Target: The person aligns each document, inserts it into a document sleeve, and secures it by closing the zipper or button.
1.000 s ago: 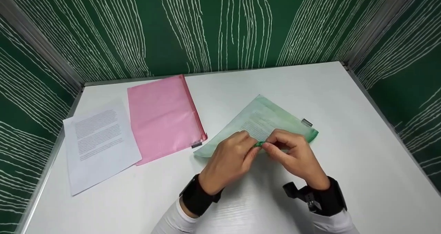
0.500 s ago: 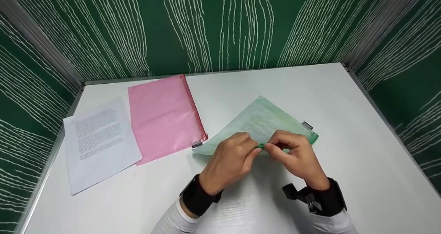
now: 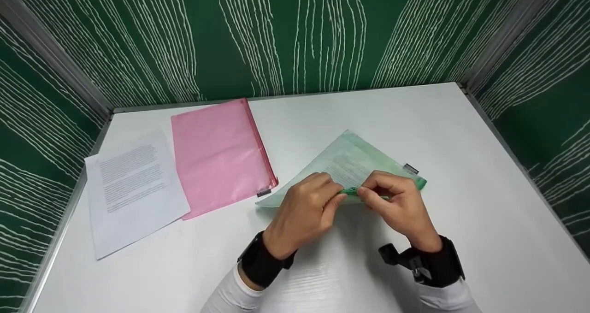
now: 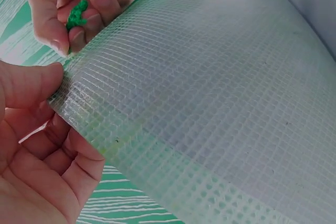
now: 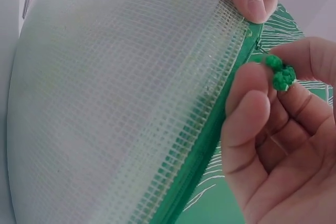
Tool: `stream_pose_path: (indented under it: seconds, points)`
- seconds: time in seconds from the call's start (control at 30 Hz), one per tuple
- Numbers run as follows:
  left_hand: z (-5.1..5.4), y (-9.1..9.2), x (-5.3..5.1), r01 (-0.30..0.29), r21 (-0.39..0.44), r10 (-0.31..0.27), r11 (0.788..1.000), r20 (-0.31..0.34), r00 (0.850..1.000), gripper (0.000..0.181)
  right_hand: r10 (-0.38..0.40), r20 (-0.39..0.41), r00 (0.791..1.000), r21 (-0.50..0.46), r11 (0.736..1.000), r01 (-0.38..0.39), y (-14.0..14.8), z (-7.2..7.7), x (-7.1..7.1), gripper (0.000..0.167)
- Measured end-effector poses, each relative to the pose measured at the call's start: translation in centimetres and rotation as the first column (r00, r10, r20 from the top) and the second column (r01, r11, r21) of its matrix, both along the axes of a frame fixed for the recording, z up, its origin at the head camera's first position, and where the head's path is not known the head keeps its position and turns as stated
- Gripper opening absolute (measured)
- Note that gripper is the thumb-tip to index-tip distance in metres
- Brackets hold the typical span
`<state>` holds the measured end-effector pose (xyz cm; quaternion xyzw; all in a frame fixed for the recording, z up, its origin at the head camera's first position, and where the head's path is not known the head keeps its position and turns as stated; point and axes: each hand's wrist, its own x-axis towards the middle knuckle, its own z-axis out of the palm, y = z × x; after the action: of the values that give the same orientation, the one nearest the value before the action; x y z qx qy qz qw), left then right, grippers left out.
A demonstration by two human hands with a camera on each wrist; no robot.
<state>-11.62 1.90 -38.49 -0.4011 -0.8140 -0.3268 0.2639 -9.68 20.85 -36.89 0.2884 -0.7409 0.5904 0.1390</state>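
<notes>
A translucent green mesh zip pouch (image 3: pixel 352 149) with a printed sheet inside is lifted at its near edge, toward the person. My left hand (image 3: pixel 304 214) pinches that edge near one end of the green zipper (image 5: pixel 218 121) between thumb and fingers. Just to the right, my right hand (image 3: pixel 398 204) pinches the zipper's pull, from which a knotted green cord tag (image 5: pixel 283 74) sticks out between the fingers. Mesh fills most of both wrist views, and the slider itself is mostly hidden by fingertips.
A pink zip pouch (image 3: pixel 214 156) with a red zipper lies flat to the left. Printed paper (image 3: pixel 138 225) overlaps its left side. Green walls (image 3: pixel 230 41) with white lines border the white table (image 3: pixel 484 211) at the back and sides.
My right hand has shifted slightly right and the left slightly left, so a little more green zipper shows between them. The pink pouch and paper stay in place.
</notes>
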Motion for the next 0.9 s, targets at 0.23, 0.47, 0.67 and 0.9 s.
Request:
stream_pose_path:
  seconds: [0.23, 0.47, 0.67, 0.9]
  points:
    - [0.3, -0.1, -0.1, 0.004, 0.013, -0.004, 1.000, -0.027, 1.000, 0.016, -0.014, 0.020, 1.000, 0.003, 1.000, 0.014, 0.1, -0.1, -0.1, 0.018]
    - [0.6, -0.6, -0.2, -0.005, 0.063, 0.008, 0.998, -0.047, 0.999, 0.015, -0.040, 0.057, 0.998, -0.009, 0.999, 0.041, 0.2, -0.2, -0.2, 0.018]
    - [0.6, -0.6, -0.2, -0.014, 0.053, 0.016, 0.998, -0.041, 0.999, 0.015, -0.068, 0.048, 0.997, -0.004, 0.998, 0.068, 0.1, -0.1, -0.2, 0.019]
    - [0.8, -0.6, -0.1, -0.016, 0.062, 0.021, 0.998, -0.074, 0.997, 0.014, -0.078, 0.063, 0.995, -0.018, 0.997, 0.079, 0.6, -1.3, -0.6, 0.019]
